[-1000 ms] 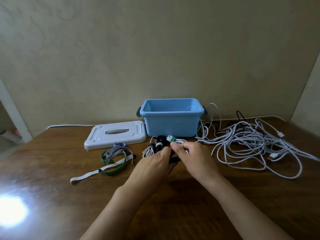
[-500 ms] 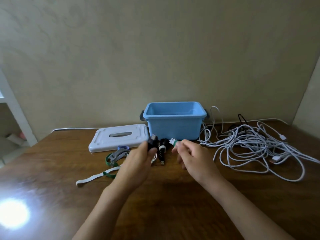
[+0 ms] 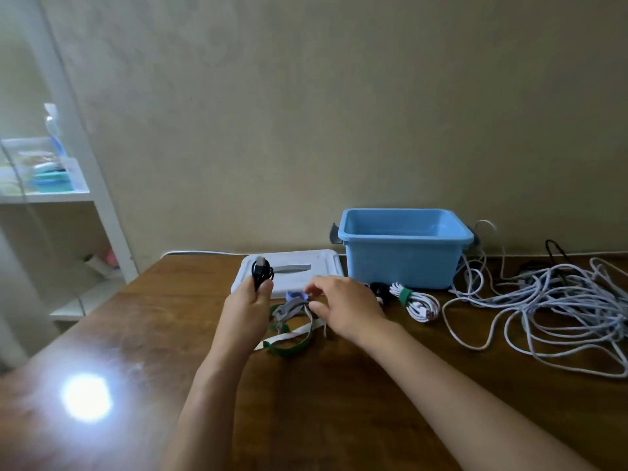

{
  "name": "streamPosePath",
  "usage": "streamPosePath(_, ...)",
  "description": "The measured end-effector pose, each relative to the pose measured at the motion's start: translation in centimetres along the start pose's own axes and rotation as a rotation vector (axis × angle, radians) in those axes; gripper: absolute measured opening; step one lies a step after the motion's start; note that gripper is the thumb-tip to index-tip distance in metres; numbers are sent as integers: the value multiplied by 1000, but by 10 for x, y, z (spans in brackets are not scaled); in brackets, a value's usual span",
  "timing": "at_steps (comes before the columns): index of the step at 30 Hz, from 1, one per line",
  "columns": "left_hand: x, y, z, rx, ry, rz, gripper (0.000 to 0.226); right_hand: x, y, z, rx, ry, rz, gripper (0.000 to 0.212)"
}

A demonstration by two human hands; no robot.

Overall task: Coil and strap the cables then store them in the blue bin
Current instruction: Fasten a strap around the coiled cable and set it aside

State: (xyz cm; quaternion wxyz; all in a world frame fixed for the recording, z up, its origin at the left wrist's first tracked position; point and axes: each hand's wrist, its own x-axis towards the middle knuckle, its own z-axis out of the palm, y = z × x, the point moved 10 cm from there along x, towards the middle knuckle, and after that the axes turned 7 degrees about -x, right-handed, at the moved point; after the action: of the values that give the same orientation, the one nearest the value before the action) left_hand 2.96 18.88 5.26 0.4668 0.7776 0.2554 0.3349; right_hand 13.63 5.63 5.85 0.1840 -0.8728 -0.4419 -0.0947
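**Black coil in my left hand, straps under my right**

Black and small, the coiled cable [image 3: 261,270] stood pinched in my left hand [image 3: 247,307], raised before the white plastic lid [image 3: 316,263]. My right hand [image 3: 343,307] hovered with loosely spread fingers, gripping nothing, over the grey and green fabric straps [image 3: 289,317]. The open blue plastic bin [image 3: 404,246] sat beyond it, a green-strapped white cable bundle [image 3: 416,302] lying just right of that hand.

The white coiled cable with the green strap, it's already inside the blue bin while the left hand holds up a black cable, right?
Not quite. The head view shows the white coiled cable with its green strap lying on the table in front of the blue bin, not inside it. The left hand does hold up a black cable.
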Motion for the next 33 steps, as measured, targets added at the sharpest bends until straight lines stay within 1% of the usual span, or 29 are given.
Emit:
streamPosePath(3, 3, -6, -8, 65, 24, 5, 19, 12, 3, 15, -76, -18, 24, 22)
streamPosePath(5, 3, -7, -5, 92, 8, 10, 18, 15, 7, 21, -96, -27, 49, 20)
streamPosePath(9, 2, -5, 9, 152, -62, 6, 19, 14, 10, 23, -20, -3, 65, 14)
streamPosePath(12, 1, -7, 17, 201, -98, -3, 22, 12, 8, 21, 33, 31, 50, 14)
streamPosePath(15, 2, -10, 24, 255, -123, 18, 20, 9, 2, 24, 53, 39, 21, 15)
streamPosePath(18, 2, -10, 23, 282, -109, 32, 20, 5, 1, 25, 32, 67, 13, 14)
streamPosePath(21, 2, -8, 17, 249, -62, 39, 21, 3, 2, 23, 39, 96, 16, 16)
streamPosePath(25, 4, -7, 10, 269, -31, 37, 20, 3, 11, 18, 141, 103, 30, 20)
streamPosePath(27, 5, -9, 7, 249, -19, 18, 16, 3, 19, 15, 220, 78, 49, 21)
streamPosePath(29, 6, -13, 5, 224, -12, -6, 18, 3, 29, 10, 303, 66, 79, 21)
streamPosePath(33, 5, -12, 9, 245, -15, -4, 17, 1, 44, 0, 475, 47, 122, 24)
